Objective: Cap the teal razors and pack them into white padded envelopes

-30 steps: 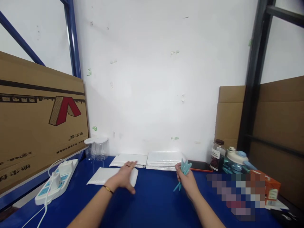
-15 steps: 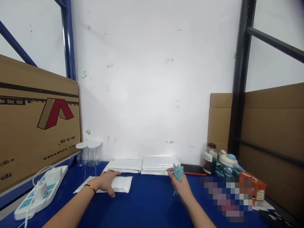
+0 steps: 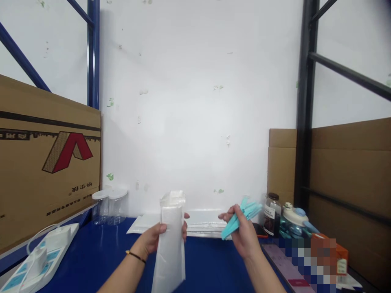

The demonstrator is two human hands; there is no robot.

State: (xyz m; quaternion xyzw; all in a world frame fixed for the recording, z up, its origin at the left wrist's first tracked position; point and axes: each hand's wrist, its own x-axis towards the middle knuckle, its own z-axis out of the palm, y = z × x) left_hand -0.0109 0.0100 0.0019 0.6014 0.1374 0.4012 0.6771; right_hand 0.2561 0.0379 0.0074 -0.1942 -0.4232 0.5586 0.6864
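My left hand (image 3: 152, 239) is closed round a white padded envelope (image 3: 170, 252), thumb on its near face and fingertips showing past its right edge. The envelope stands roughly upright above the table, its top end folded or crumpled. To the right, my right hand (image 3: 247, 240) grips a bunch of thin turquoise plastic sticks (image 3: 240, 219), which slant up to the right. What exactly the sticks are, I cannot make out. Behind the hands, against the wall, lie more flat white envelopes (image 3: 205, 228), partly hidden by the held one.
At left are a white power strip (image 3: 58, 260), two clear lidded jars (image 3: 117, 209) and a large carton (image 3: 27, 183). On the right stand a dark-lidded bottle (image 3: 271, 215), a blue-lidded jug (image 3: 293, 221), an orange box (image 3: 342, 258) and a tablet-like screen (image 3: 282, 264), partly pixelated.
My left hand has lifted the white envelope off the table, moved right and turned it upright. My right hand has shifted slightly right, tilting the turquoise sticks. The view has tipped up a little.
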